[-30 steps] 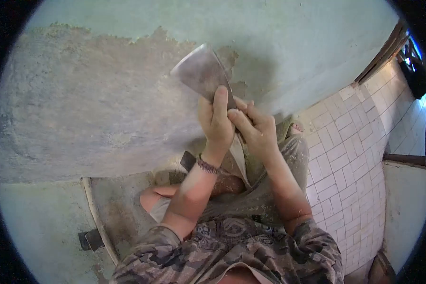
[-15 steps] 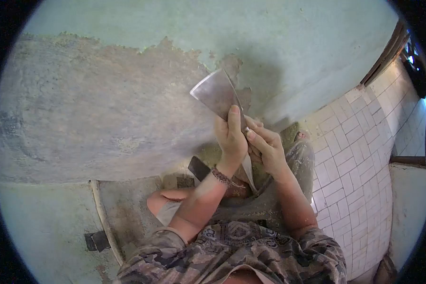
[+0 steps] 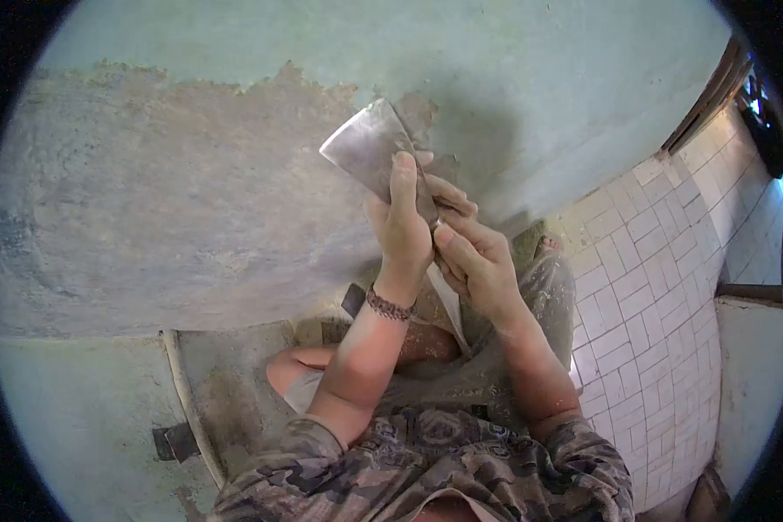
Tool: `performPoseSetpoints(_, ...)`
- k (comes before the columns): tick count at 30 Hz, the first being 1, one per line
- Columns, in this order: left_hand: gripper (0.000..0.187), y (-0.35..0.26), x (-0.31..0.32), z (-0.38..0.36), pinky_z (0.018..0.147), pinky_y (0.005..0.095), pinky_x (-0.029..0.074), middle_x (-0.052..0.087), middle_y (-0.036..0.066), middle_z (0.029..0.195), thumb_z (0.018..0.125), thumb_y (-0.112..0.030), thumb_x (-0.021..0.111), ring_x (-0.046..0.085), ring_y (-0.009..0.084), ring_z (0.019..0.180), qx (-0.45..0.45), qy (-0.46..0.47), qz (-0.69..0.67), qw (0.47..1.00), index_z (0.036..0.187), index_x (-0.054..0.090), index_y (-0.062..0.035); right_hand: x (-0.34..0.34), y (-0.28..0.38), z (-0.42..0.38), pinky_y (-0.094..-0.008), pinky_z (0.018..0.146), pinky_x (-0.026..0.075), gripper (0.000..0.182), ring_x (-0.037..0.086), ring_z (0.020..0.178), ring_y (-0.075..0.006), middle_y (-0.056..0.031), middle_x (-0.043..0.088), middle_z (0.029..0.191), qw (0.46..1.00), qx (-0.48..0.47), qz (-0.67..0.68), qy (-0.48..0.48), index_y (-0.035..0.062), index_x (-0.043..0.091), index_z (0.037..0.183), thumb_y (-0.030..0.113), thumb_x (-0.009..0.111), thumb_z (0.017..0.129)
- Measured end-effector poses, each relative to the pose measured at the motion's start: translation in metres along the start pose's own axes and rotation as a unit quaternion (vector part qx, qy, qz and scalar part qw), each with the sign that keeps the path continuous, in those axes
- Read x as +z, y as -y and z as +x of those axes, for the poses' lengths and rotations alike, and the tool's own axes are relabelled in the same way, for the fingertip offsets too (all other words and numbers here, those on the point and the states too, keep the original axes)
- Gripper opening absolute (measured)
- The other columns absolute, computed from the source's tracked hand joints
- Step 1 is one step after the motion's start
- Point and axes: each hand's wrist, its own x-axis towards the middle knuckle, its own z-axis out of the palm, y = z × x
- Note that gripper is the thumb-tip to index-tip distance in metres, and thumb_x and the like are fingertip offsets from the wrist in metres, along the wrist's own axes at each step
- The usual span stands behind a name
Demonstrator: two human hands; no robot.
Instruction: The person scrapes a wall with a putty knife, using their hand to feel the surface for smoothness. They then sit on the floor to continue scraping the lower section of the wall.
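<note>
A wide metal scraper (image 3: 371, 150) is held up in front of the wall, its broad blade tilted to the upper left. My left hand (image 3: 400, 222), with a braided bracelet at the wrist, is closed around it, the thumb pressed along the lower blade. My right hand (image 3: 481, 261) grips the handle end just to the right, thumb on top. Most of the handle is hidden by my fingers. Behind the blade, the wall shows a large bare grey patch (image 3: 191, 191) with a ragged edge against pale green paint (image 3: 539, 78).
Light tiles (image 3: 626, 322) cover the floor on the right. My crossed legs (image 3: 461, 383) are below my hands. A pipe (image 3: 187, 391) runs down the wall at lower left, beside a dark box-like fitting (image 3: 176, 442). A wooden frame (image 3: 713, 96) stands at the upper right.
Both hands have lifted the scraper up and slightly left, towards the wall patch. Some fingers now show behind the blade's right edge.
</note>
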Motion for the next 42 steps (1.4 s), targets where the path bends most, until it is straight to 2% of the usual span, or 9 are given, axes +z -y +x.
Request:
performPoseSetpoints(5,0.047,0.037,-0.011,-0.005,0.054,0.0327,0.051,0.061,0.013,0.062,0.098,-0.042,0.048,0.062,0.0224,0.053,-0.013,-0.035,0.016,0.999,0.103,0.054,0.0044,-0.016,-0.026,0.002,-0.0181,0.043,0.023,0.038,0.029,0.047,-0.0004,0.0085,0.041,0.060,0.997,-0.060,-0.040,-0.011,-0.0062,0.054,0.127,0.019,0.054,0.098)
performPoseSetpoints(12,0.048,-0.017,0.014,0.012,0.048,0.0348,0.050,0.056,0.011,0.054,0.098,-0.041,0.046,0.058,0.0224,0.046,0.028,-0.056,-0.040,0.997,0.098,0.055,0.0062,0.013,0.027,0.009,-0.0186,0.051,0.031,0.024,0.043,0.062,-0.0007,0.0017,0.062,0.099,0.999,-0.025,-0.019,0.010,-0.0032,0.067,0.108,0.015,0.058,0.095)
performPoseSetpoints(15,0.047,0.009,0.005,0.002,0.048,0.0342,0.050,0.056,0.011,0.054,0.097,-0.040,0.050,0.058,0.0221,0.046,0.040,-0.056,0.014,0.997,0.099,0.053,0.0070,0.006,0.002,0.002,-0.0189,0.042,0.024,0.025,0.033,0.047,-0.0010,0.0081,0.041,0.060,0.990,-0.110,-0.083,-0.041,-0.0013,0.063,0.112,0.016,0.054,0.097)
performPoseSetpoints(18,0.043,0.004,0.012,0.001,0.047,0.0333,0.050,0.055,0.010,0.054,0.096,-0.036,0.053,0.057,0.0214,0.045,0.075,-0.068,0.059,0.993,0.098,0.053,0.0066,-0.005,0.000,0.000,-0.0185,0.043,0.024,0.038,0.033,0.048,-0.0007,0.0089,0.040,0.060,0.996,-0.020,-0.079,-0.044,-0.0011,0.054,0.131,0.015,0.053,0.097)
performPoseSetpoints(19,0.043,-0.012,0.021,0.003,0.046,0.0335,0.050,0.055,0.010,0.053,0.096,-0.036,0.053,0.056,0.0214,0.045,0.049,-0.077,0.004,0.996,0.097,0.053,0.0061,0.007,0.018,0.002,-0.0204,0.062,0.033,0.034,0.043,0.073,-0.0050,0.0023,0.047,0.097,0.994,-0.060,-0.085,-0.028,-0.0057,0.056,0.125,0.013,0.054,0.096)
performPoseSetpoints(22,0.046,-0.022,0.016,0.006,0.053,0.0328,0.049,0.060,0.010,0.069,0.095,-0.045,0.051,0.058,0.0193,0.055,0.014,-0.040,-0.021,0.999,0.103,0.054,0.0008,0.017,0.034,0.001,-0.0254,0.094,0.038,0.032,0.046,0.116,-0.0117,-0.0049,0.054,0.134,0.997,-0.065,-0.047,-0.003,-0.0097,0.057,0.121,0.009,0.054,0.095)
performPoseSetpoints(30,0.041,-0.004,0.020,0.011,0.043,0.0334,0.048,0.056,0.011,0.056,0.097,-0.035,0.051,0.055,0.0205,0.042,0.046,-0.083,-0.026,0.995,0.094,0.054,0.0062,0.009,0.027,-0.002,-0.0174,0.049,0.028,0.032,0.038,0.058,-0.0002,0.0000,0.061,0.107,0.996,-0.044,-0.058,-0.053,-0.0022,0.061,0.123,0.012,0.057,0.095)
performPoseSetpoints(34,0.037,-0.032,0.026,0.010,0.043,0.0338,0.048,0.056,0.010,0.057,0.097,-0.032,0.052,0.055,0.0217,0.042,0.058,-0.049,-0.067,0.995,0.094,0.054,0.0055,0.018,0.044,-0.001,-0.0179,0.050,0.030,0.029,0.039,0.058,-0.0003,0.0022,0.062,0.099,0.998,-0.018,-0.055,-0.011,-0.0041,0.064,0.115,0.016,0.056,0.096)
performPoseSetpoints(42,0.034,-0.059,0.022,0.011,0.042,0.0334,0.047,0.054,0.009,0.053,0.097,-0.031,0.053,0.055,0.0214,0.041,0.070,-0.051,-0.066,0.994,0.094,0.055,0.0036,0.046,0.053,0.000,-0.0193,0.063,0.041,0.029,0.052,0.081,-0.0040,-0.0064,0.052,0.137,0.989,-0.102,-0.104,-0.007,-0.0114,0.060,0.115,0.010,0.054,0.096)
